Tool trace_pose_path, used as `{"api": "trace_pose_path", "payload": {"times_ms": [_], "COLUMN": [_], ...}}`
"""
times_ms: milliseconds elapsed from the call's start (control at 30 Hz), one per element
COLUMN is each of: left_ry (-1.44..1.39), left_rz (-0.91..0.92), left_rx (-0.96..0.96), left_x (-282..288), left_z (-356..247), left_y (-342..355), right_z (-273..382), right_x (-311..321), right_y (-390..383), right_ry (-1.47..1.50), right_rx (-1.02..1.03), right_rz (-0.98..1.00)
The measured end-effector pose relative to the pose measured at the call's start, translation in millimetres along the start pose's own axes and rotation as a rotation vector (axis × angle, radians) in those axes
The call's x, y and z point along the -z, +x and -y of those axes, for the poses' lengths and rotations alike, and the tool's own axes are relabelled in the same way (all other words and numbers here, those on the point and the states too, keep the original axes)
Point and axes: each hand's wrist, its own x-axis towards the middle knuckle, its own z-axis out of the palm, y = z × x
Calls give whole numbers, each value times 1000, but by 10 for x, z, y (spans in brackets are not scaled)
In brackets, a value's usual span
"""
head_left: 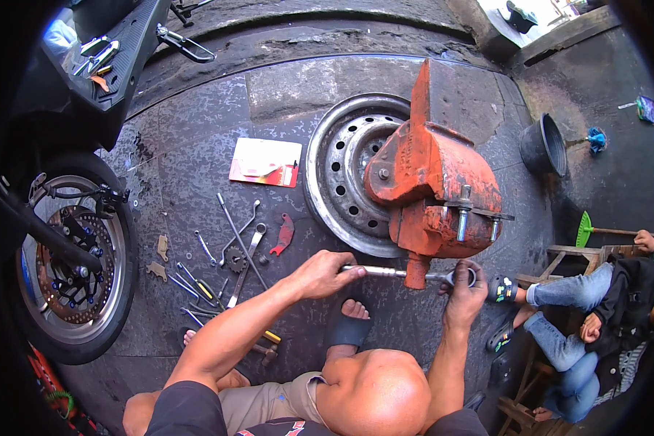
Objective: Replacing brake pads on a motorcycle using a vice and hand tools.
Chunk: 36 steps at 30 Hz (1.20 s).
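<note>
- We see the left hand (328, 274) wrapped around the near-side end of a metal bar (381, 272), thumb laid along it.
- We see the right hand (465, 289) with its fingers bent around a small round piece (461, 277) at the bar's other end; whether the two are joined, we cannot tell.
- Between our hands, the bar crosses the screw end (416, 272) of an orange vise (450, 163); through it or behind it, we cannot say.
- Above our hands, the vise holds an upright bolt (463, 218) and stands over a steel wheel (323, 171).
- Left of the wheel we have a red-and-white card pack (264, 162), a curved red piece (283, 235), a toothed sprocket (235, 259) and a ring spanner (247, 263).
- Farther left is a tyred wheel (120, 291) with a brake disc (74, 218).
- On our right are a black bucket (545, 145), a green broom (583, 229) and a seated person in jeans (570, 349).
</note>
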Motion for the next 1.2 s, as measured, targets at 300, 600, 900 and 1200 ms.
{"api": "trace_pose_path", "payload": {"times_ms": [300, 600, 900, 1200], "left_ry": [-77, -61, -35, -27], "left_rz": [-57, -45, -66, -51], "left_rx": [-29, 10, -34, -85], "left_x": [-177, -147, -202, -166], "left_z": [-114, -185, -254, -211], "left_y": [97, 114, 148, 146], "right_z": [109, 153, 175, 177], "right_x": [190, 227, 338, 371], "right_y": [111, 162, 231, 243], "right_ry": [-57, -68, -121, -168], "right_rx": [16, -37, -14, -102], "right_rz": [-69, -57, -46, -22]}}
